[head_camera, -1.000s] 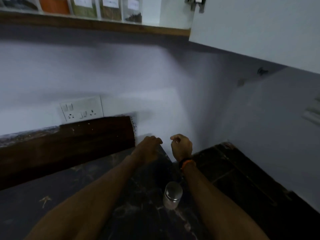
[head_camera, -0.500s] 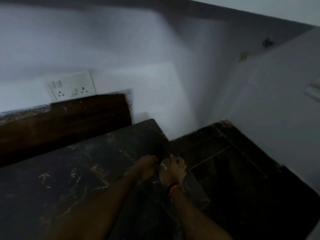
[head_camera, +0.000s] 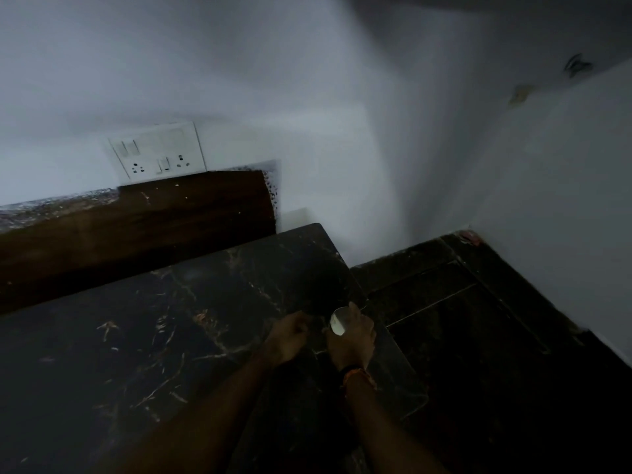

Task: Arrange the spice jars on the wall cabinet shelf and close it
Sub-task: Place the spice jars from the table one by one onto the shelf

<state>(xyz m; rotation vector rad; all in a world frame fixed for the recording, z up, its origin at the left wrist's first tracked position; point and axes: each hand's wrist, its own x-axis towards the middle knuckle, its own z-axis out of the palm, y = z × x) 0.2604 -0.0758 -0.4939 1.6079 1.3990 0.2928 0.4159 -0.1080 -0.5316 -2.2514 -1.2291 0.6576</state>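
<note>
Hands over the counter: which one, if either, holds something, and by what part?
The right hand holds a spice jar, fingers wrapped round its body below the metal lid. The left hand holds nothing visible.

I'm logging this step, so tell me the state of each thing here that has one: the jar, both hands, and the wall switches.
Jar: lid on, held at the counter's right edge; lifted or resting, cannot tell.
Right hand: fingers wrapped round the jar.
Left hand: loosely curled beside the jar, holding nothing.
Switch plate: nothing plugged in; switch positions too blurred to tell.
Counter: bears only the hands and jar.
</note>
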